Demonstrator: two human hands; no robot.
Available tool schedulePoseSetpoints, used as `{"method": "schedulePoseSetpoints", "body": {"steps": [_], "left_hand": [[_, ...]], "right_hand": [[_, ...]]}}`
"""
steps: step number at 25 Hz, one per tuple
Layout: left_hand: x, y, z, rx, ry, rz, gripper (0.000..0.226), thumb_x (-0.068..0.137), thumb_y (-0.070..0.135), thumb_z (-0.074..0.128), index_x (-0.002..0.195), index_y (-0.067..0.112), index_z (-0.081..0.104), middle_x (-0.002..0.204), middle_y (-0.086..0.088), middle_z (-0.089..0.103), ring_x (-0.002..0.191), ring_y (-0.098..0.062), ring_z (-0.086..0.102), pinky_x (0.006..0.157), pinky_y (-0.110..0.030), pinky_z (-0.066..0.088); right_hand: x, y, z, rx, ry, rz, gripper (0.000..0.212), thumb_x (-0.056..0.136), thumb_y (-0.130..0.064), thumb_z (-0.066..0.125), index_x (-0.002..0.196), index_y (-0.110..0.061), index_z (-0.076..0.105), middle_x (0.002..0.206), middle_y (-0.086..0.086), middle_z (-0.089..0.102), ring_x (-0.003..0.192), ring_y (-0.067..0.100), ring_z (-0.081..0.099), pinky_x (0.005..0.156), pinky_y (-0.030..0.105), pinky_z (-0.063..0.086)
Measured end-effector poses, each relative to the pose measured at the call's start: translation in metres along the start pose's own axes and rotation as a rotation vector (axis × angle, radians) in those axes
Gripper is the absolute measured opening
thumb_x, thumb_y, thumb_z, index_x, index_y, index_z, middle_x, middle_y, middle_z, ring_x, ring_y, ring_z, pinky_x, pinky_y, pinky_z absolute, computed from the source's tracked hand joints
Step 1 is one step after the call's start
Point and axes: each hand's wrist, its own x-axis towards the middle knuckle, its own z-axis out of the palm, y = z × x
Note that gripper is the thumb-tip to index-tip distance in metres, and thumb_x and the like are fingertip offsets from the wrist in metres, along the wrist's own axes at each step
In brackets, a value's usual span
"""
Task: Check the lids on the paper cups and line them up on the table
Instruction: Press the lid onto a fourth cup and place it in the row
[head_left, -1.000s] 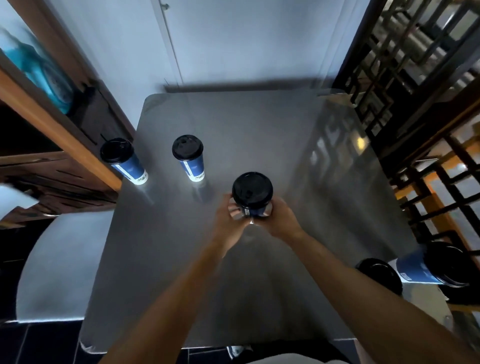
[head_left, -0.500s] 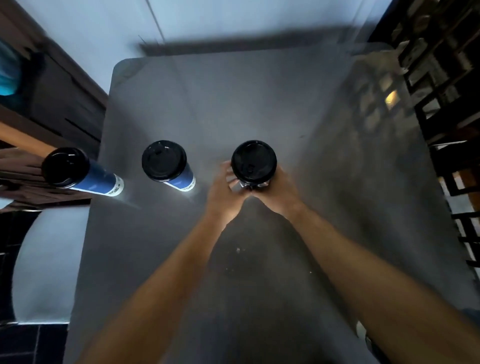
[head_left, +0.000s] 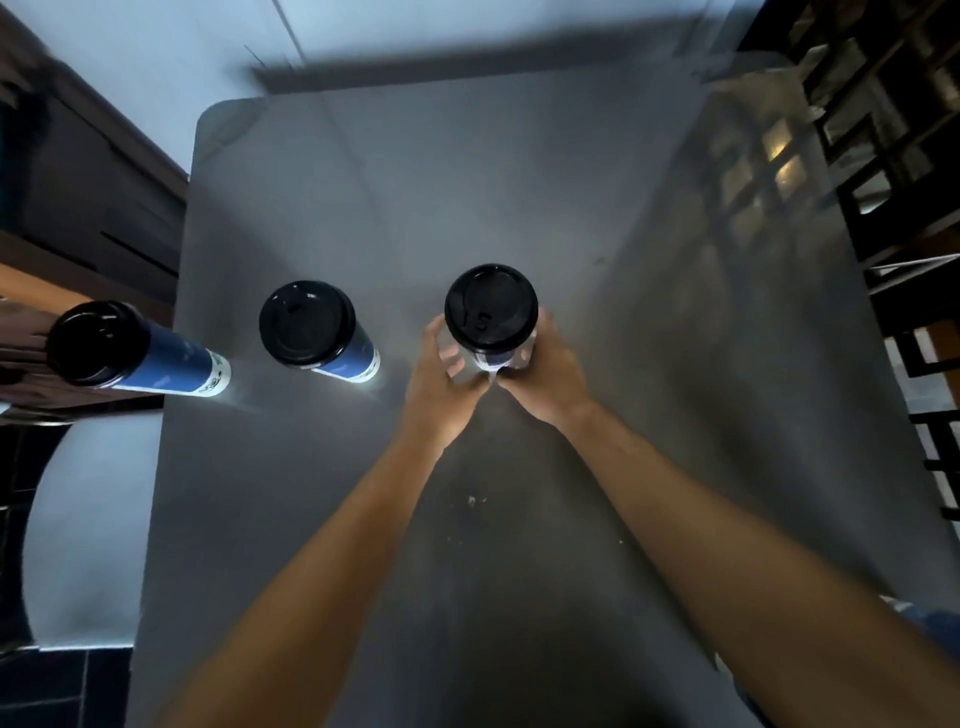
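Observation:
Three blue paper cups with black lids stand in a row on the grey table (head_left: 519, 171). The right cup (head_left: 491, 306) sits between my hands, its black lid hiding most of its body. My left hand (head_left: 441, 384) wraps its left side and my right hand (head_left: 543, 364) wraps its right side, both low on the cup. The middle cup (head_left: 311, 327) stands free to the left. The left cup (head_left: 111, 348) stands at the table's left edge.
A dark wooden cabinet (head_left: 78, 197) runs along the left. A black lattice screen (head_left: 893, 156) stands at the right. A pale rounded seat (head_left: 83, 530) sits below the table's left edge. A white wall (head_left: 415, 31) lies behind.
The camera has leaned forward and down over the table, so the cups on the right have dropped out of view. The held cup moved slightly farther away, into line with the other two.

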Motion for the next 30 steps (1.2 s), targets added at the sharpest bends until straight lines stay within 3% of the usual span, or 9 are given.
{"method": "schedulePoseSetpoints", "body": {"steps": [3, 8, 10, 12, 14, 19, 23, 27, 30], "left_hand": [[-0.020, -0.007, -0.007, 0.058, 0.005, -0.168, 0.079, 0.084, 0.019, 0.074, 0.150, 0.030, 0.032, 0.129, 0.002, 0.058, 0.118, -0.013, 0.062, 0.101, -0.041, 0.053], [-0.083, -0.012, -0.023, 0.050, 0.009, -0.150, 0.063, 0.083, 0.017, 0.070, 0.141, 0.023, 0.045, 0.123, -0.003, 0.063, 0.104, -0.020, 0.069, 0.097, -0.042, 0.056], [-0.115, -0.014, -0.030, 0.014, 0.043, -0.082, 0.056, 0.086, 0.011, 0.067, 0.138, 0.022, 0.049, 0.121, -0.003, 0.065, 0.096, -0.017, 0.068, 0.086, -0.030, 0.058], [-0.142, -0.014, -0.032, -0.007, 0.052, -0.010, 0.051, 0.088, 0.002, 0.063, 0.134, 0.018, 0.053, 0.117, -0.006, 0.064, 0.094, -0.015, 0.066, 0.064, -0.012, 0.053], [-0.170, -0.016, -0.027, -0.043, 0.032, 0.082, 0.046, 0.086, -0.007, 0.060, 0.129, 0.010, 0.059, 0.112, -0.012, 0.066, 0.096, -0.022, 0.067, 0.057, -0.006, 0.049], [-0.236, -0.017, 0.024, 0.008, -0.199, 0.259, 0.031, 0.085, -0.013, 0.060, 0.111, 0.001, 0.070, 0.104, -0.016, 0.072, 0.095, -0.020, 0.067, 0.071, -0.002, 0.047], [-0.279, -0.020, 0.067, 0.028, -0.367, 0.331, 0.032, 0.085, -0.013, 0.061, 0.104, 0.011, 0.069, 0.104, -0.007, 0.070, 0.101, -0.017, 0.066, 0.091, -0.021, 0.049], [-0.308, -0.026, 0.094, 0.050, -0.355, 0.348, 0.033, 0.088, -0.010, 0.062, 0.115, 0.010, 0.067, 0.112, -0.004, 0.067, 0.114, -0.024, 0.065, 0.088, -0.011, 0.050], [-0.325, -0.035, 0.109, 0.096, -0.386, 0.390, 0.056, 0.090, -0.004, 0.065, 0.128, 0.036, 0.055, 0.129, 0.005, 0.060, 0.128, -0.018, 0.056, 0.100, -0.026, 0.049]], "right_hand": [[-0.013, 0.008, -0.009, -0.043, 0.036, 0.136, 0.095, 0.076, -0.020, 0.076, 0.155, -0.018, 0.024, 0.150, 0.010, 0.044, 0.135, 0.027, 0.047, 0.108, 0.037, 0.043], [-0.075, 0.003, -0.026, -0.008, 0.162, 0.166, 0.086, 0.080, -0.020, 0.072, 0.153, -0.012, 0.026, 0.150, 0.012, 0.040, 0.137, 0.026, 0.043, 0.107, 0.031, 0.038], [-0.114, -0.001, -0.027, -0.015, 0.191, 0.124, 0.081, 0.084, -0.021, 0.069, 0.153, -0.012, 0.027, 0.151, 0.013, 0.039, 0.137, 0.026, 0.043, 0.107, 0.031, 0.037], [-0.152, -0.008, -0.032, -0.041, 0.200, 0.044, 0.073, 0.086, -0.018, 0.066, 0.150, -0.011, 0.032, 0.149, 0.014, 0.040, 0.135, 0.027, 0.044, 0.107, 0.030, 0.036], [-0.194, -0.010, -0.045, -0.075, 0.265, -0.077, 0.063, 0.085, -0.016, 0.068, 0.142, -0.011, 0.043, 0.142, 0.013, 0.048, 0.131, 0.025, 0.048, 0.104, 0.027, 0.036], [-0.281, 0.017, -0.099, -0.117, 0.457, -0.161, 0.030, 0.086, -0.017, 0.065, 0.115, -0.016, 0.057, 0.122, 0.002, 0.056, 0.106, 0.013, 0.054, 0.087, 0.020, 0.037], [-0.317, 0.055, -0.135, -0.128, 0.488, -0.091, 0.020, 0.086, -0.018, 0.063, 0.105, -0.017, 0.058, 0.112, 0.000, 0.057, 0.101, 0.014, 0.055, 0.084, 0.022, 0.036], [-0.338, 0.099, -0.172, -0.104, 0.438, -0.093, 0.013, 0.088, -0.018, 0.061, 0.100, -0.021, 0.058, 0.112, 0.000, 0.058, 0.104, 0.016, 0.056, 0.088, 0.026, 0.039], [-0.344, 0.139, -0.193, -0.035, 0.365, -0.113, 0.017, 0.088, -0.014, 0.054, 0.092, -0.030, 0.059, 0.112, -0.001, 0.057, 0.106, 0.018, 0.059, 0.096, 0.035, 0.047]]}}
